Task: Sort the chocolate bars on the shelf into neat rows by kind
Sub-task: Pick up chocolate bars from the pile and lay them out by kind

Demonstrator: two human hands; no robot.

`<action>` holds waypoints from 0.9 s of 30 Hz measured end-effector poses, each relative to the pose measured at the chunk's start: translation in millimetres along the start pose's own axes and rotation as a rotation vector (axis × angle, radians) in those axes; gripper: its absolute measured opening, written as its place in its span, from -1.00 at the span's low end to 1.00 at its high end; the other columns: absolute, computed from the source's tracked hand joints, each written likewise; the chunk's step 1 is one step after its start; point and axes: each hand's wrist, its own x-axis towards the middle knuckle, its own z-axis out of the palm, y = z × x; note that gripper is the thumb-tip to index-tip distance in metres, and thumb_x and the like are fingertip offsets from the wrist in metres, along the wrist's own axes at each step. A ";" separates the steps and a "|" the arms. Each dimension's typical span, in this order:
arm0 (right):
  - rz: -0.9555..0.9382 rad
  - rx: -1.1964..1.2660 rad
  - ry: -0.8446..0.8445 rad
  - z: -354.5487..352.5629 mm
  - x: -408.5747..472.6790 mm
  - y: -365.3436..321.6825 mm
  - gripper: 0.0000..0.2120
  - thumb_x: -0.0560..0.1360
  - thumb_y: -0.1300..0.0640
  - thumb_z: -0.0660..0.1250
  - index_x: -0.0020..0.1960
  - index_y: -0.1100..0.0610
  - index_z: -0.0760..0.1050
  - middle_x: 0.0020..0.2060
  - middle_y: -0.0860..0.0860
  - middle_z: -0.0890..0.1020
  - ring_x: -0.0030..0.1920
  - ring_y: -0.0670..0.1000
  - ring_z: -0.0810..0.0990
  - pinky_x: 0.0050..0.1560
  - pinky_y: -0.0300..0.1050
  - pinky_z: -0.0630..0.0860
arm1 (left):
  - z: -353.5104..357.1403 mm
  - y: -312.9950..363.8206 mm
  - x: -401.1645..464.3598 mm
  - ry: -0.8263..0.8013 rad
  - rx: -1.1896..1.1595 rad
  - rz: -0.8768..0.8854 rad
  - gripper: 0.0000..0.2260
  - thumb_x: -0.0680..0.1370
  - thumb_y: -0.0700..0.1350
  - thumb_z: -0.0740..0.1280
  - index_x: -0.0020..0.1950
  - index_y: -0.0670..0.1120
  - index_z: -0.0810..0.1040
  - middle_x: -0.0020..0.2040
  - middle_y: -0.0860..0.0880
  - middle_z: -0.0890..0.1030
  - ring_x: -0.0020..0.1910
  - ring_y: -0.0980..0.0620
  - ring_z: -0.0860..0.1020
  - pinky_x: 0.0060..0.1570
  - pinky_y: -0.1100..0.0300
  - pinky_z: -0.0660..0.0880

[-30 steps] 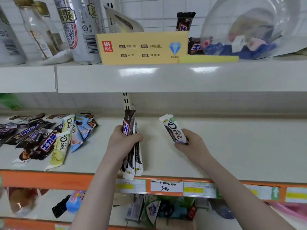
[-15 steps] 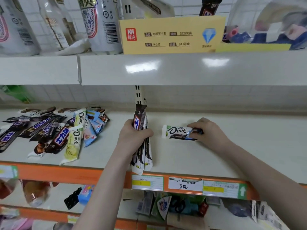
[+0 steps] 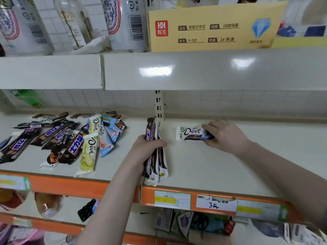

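My left hand (image 3: 146, 147) grips a bundle of chocolate bars (image 3: 155, 161), dark and white wrappers, held upright over the middle of the cream shelf (image 3: 230, 167). A white and dark Dove bar (image 3: 192, 133) lies flat and sideways on the shelf to the right of the bundle, and my right hand (image 3: 224, 135) holds its right end. On the left of the shelf lies a mixed pile of bars (image 3: 67, 138): dark Snickers-type bars, yellow Dove bars and light blue bars, overlapping at different angles.
The upper shelf's edge (image 3: 177, 69) hangs just above, carrying cans (image 3: 123, 23) and a yellow carton (image 3: 212, 25). A slotted upright (image 3: 159, 106) stands at the back wall behind the bundle. An orange price rail (image 3: 194, 200) runs along the front edge; more goods sit below.
My right hand turned the Dove bar from pointing up to lying sideways and set it flat on the shelf. The view shifted left and downward; my left hand kept its bundle.
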 end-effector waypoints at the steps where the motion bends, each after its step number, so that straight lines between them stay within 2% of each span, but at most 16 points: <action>1: 0.016 -0.015 -0.006 5.6 6.0 0.3 -0.74 0.23 0.12 0.50 -0.13 0.20 0.60 -0.36 0.09 0.61 -0.36 0.14 0.59 -0.28 -0.13 0.51 | -1.4 -0.5 0.2 -0.004 -0.013 -0.017 -0.76 0.38 -0.18 0.45 -0.01 -0.17 0.49 -0.24 -0.11 0.55 -0.32 -0.03 0.56 -0.35 0.20 0.50; 7: 0.091 0.053 -0.095 30.8 42.0 2.7 -0.81 0.26 0.17 0.48 -0.17 0.20 0.57 -0.31 0.14 0.63 -0.29 0.19 0.60 -0.16 -0.04 0.51 | -6.2 -3.2 0.3 -0.028 -0.036 -0.077 -0.73 0.40 -0.18 0.43 0.05 -0.20 0.49 -0.24 -0.13 0.56 -0.34 -0.04 0.57 -0.46 0.25 0.51; 11: 0.123 0.110 -0.159 48.5 56.3 10.8 -0.82 0.42 0.12 0.35 -0.02 0.17 0.56 -0.11 0.15 0.63 -0.09 0.21 0.59 -0.02 -0.01 0.43 | -7.2 -5.9 2.9 -0.030 -0.064 -0.088 -0.70 0.39 -0.18 0.43 0.08 -0.22 0.50 -0.23 -0.13 0.56 -0.32 -0.05 0.58 -0.39 0.21 0.51; 14: 0.159 0.199 -0.203 57.8 63.5 14.5 -0.79 0.47 0.09 0.30 0.06 0.16 0.54 -0.02 0.16 0.61 0.02 0.19 0.56 0.04 -0.04 0.38 | -8.7 -7.7 5.0 -0.041 -0.074 -0.092 -0.70 0.39 -0.18 0.43 0.08 -0.22 0.50 -0.22 -0.13 0.57 -0.32 -0.05 0.58 -0.40 0.22 0.51; 17: 0.229 0.304 -0.288 58.8 68.0 16.2 -0.80 0.48 0.09 0.28 0.05 0.14 0.53 -0.04 0.16 0.59 0.03 0.17 0.52 -0.01 -0.07 0.36 | -8.8 -7.4 6.3 -0.056 -0.079 -0.081 -0.81 0.41 -0.19 0.42 -0.03 -0.20 0.52 -0.29 -0.11 0.56 -0.40 -0.01 0.57 -0.48 0.28 0.49; 21: 0.243 0.361 -0.398 55.5 72.6 15.5 -0.81 0.50 0.12 0.24 -0.07 0.25 0.49 -0.14 0.19 0.55 -0.02 0.17 0.48 -0.08 -0.01 0.36 | -10.2 -8.2 6.6 -0.066 -0.076 -0.075 -0.84 0.42 -0.20 0.41 -0.05 -0.19 0.53 -0.29 -0.11 0.56 -0.39 -0.02 0.57 -0.48 0.28 0.49; 23: 0.257 0.372 -0.411 53.5 72.3 12.9 -0.82 0.51 0.12 0.23 -0.08 0.25 0.48 -0.13 0.19 0.55 0.00 0.18 0.47 -0.08 -0.02 0.34 | -10.9 -7.9 5.9 -0.073 -0.087 -0.074 -0.87 0.42 -0.21 0.40 -0.07 -0.19 0.54 -0.28 -0.12 0.58 -0.38 -0.02 0.58 -0.46 0.27 0.51; 27: 0.344 0.307 -0.280 40.6 62.9 -1.5 -0.72 0.52 0.09 0.23 0.18 0.17 0.49 0.10 0.15 0.55 0.16 0.18 0.45 0.15 -0.03 0.37 | -11.1 -7.2 4.7 -0.060 -0.159 -0.059 -0.83 0.40 -0.25 0.39 -0.02 -0.21 0.56 -0.24 -0.15 0.64 -0.37 -0.05 0.62 -0.39 0.21 0.56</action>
